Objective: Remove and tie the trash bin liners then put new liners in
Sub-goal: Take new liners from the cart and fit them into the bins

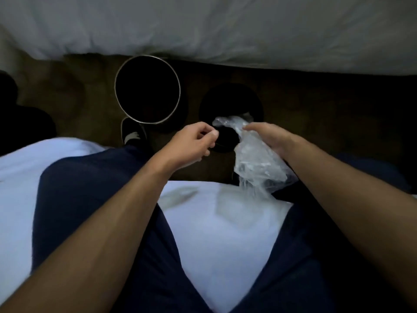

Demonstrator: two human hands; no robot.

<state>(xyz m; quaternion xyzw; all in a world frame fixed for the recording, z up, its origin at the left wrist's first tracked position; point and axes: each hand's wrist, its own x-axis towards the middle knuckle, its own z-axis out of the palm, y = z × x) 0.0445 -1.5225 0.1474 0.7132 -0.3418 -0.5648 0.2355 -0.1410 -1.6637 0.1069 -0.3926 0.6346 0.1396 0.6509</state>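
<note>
Nearest, the person's legs in navy trousers (79, 188) lie apart on a white sheet (225, 233). Just beyond it a clear liner (255, 154) hangs crumpled between both hands, its tail trailing toward 6 o'clock onto the sheet. The left hand (194, 141) has its fingers curled, with thumb and forefinger pinching the film's edge at the liner's 9 o'clock. The right hand (268, 137), at its 2 o'clock, shows its back, fingers bent onto the bunched top and gripping it. At 12 o'clock of the hands a dark bin (230, 98) stands on brown carpet (316, 105). At 10 o'clock is a metal-rimmed bin (179, 93) with a shoe (133, 134) just beside it. Both interiors are too black to tell their contents. Farthest, a white duvet (225, 30) spans the top.
</note>
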